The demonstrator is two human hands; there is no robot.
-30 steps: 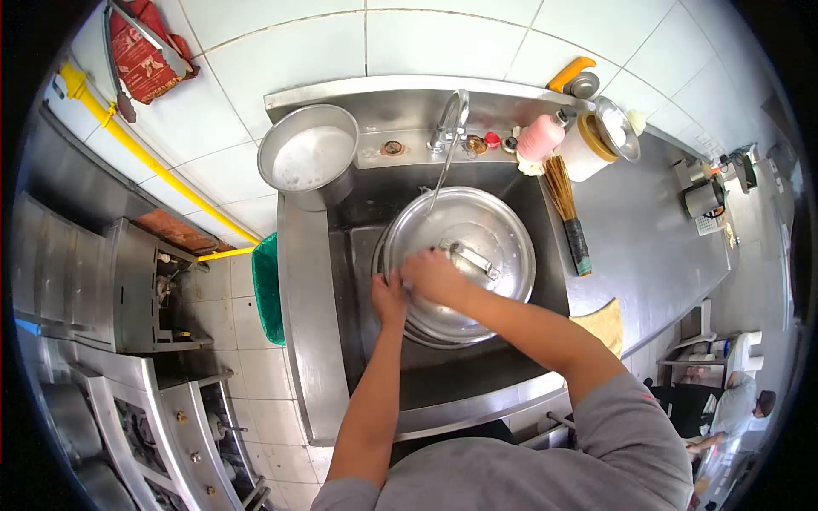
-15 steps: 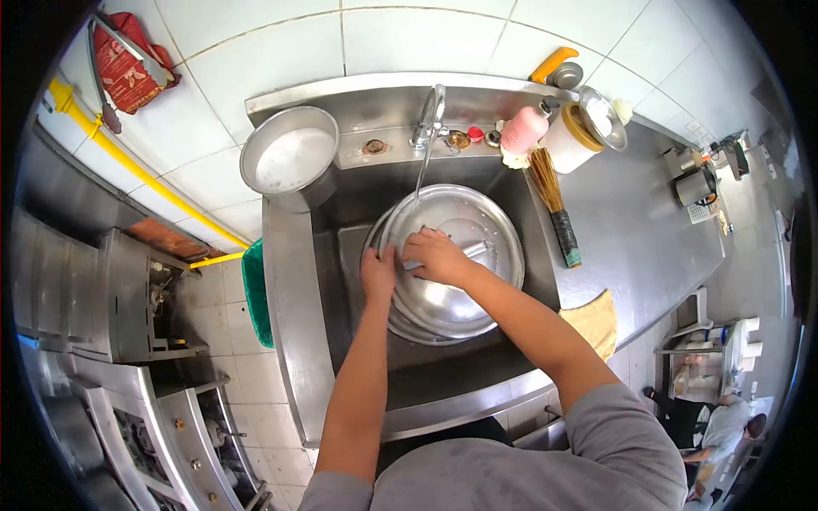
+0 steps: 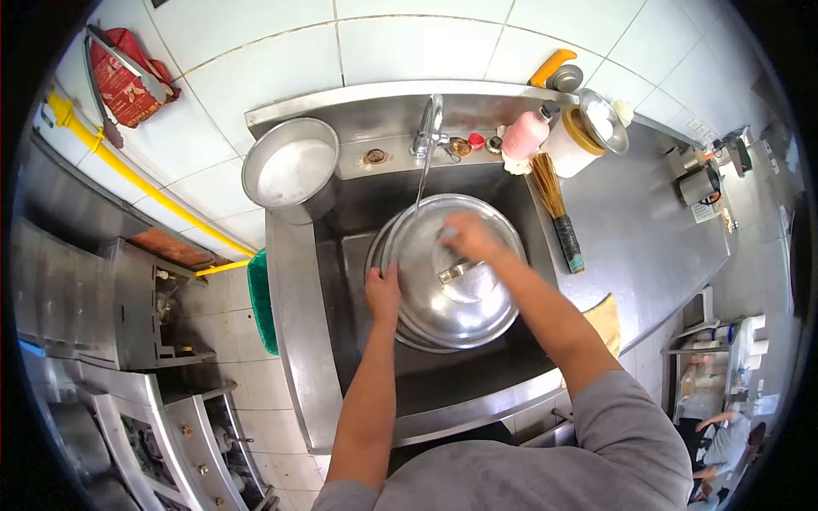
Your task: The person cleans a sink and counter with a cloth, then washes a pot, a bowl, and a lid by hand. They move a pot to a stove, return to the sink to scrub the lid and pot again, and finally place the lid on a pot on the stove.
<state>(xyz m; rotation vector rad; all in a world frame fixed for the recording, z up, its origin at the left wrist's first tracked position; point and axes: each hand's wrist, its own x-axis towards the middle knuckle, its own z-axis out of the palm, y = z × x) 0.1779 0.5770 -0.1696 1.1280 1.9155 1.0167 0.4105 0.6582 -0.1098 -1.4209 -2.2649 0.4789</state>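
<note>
A large round metal lid (image 3: pixel 477 302) with a bar handle (image 3: pixel 458 272) lies in the sink, resting on another round metal piece whose rim (image 3: pixel 417 342) shows below it. My left hand (image 3: pixel 383 291) grips the lid's left edge, thumb up along the rim. Over the lid's upper middle, just above the handle, is my right hand (image 3: pixel 471 238), smeared by motion. Its fingers are curled in, and a small greyish bit shows at the fingertips, too blurred to name. From the faucet (image 3: pixel 429 128) a thin stream of water runs onto the lid's upper left.
The steel sink (image 3: pixel 358 255) surrounds the lid. A deep metal pot (image 3: pixel 291 170) with whitish contents stands at its back left corner. On the right are a bundled-straw brush (image 3: pixel 558 213), a pink pump bottle (image 3: pixel 526 132), a white tub (image 3: pixel 569 145) and a yellow cloth (image 3: pixel 603 324).
My right hand has lifted from beside the handle and moved up and right across the lid, uncovering the handle. The handle lies at a different angle. My left hand stays on the rim.
</note>
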